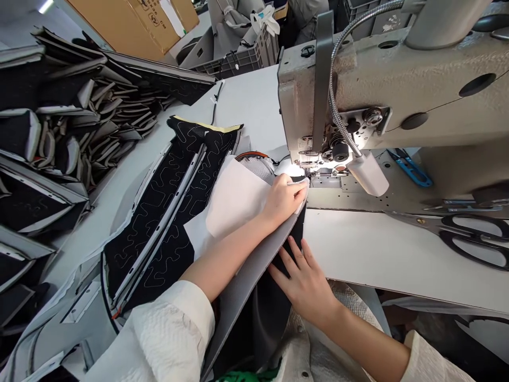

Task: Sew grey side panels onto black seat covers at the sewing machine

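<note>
My left hand is closed on the edge of a grey fabric panel, close by the needle area of a sewing machine. Below it, my right hand lies with fingers spread against the dark underside of that panel, holding nothing. The panel hangs over the table's front edge toward my lap. Beside my left forearm lie a pale, smooth piece and a black quilted panel with wavy white stitching and a yellow strip along its far edge.
Large black-handled scissors lie on the right side of the white table. Blue thread snips rest on the machine bed. Stacked panels fill the left, with a cardboard box and a grey crate behind.
</note>
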A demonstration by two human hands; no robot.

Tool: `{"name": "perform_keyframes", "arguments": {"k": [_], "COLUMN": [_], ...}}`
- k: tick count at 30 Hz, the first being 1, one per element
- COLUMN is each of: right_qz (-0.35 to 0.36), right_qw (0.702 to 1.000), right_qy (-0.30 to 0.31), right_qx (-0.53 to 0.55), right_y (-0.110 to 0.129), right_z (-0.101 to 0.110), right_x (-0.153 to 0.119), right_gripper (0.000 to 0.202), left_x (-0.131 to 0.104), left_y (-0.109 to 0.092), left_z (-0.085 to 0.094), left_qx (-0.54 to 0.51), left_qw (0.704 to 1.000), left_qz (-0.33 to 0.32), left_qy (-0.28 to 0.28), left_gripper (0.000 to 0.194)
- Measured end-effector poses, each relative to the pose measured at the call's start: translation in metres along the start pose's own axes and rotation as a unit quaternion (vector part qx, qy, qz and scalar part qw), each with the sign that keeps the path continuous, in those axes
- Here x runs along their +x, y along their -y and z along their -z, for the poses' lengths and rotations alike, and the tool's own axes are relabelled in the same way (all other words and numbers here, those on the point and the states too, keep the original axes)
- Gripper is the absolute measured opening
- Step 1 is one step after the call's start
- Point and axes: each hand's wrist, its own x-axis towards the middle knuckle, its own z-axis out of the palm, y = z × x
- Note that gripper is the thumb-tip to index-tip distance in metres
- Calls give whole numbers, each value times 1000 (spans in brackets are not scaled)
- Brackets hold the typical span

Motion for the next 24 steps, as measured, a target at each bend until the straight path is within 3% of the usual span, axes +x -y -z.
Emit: {"name": "perform_keyframes", "arguments": {"k": [9,18,24], "right_qz": [-45,-13,-29], "right_qw": [999,1000,999], "right_qy": [-9,11,5], "right_qx": [-19,-9,-13], "right_y": [8,-4,-8], "right_z": [-4,2,3], "right_x": [4,5,5], "right_gripper": [39,37,37], "left_x": [4,5,6], "left_y": [6,4,4], "left_z": [-3,-2,-2], "left_qx": [-28,-28,-32], "left_qw": [999,999,999], "left_qz": [-14,-14,-4], "left_qy": [-35,-14,-12], "left_gripper": [19,16,14]}}
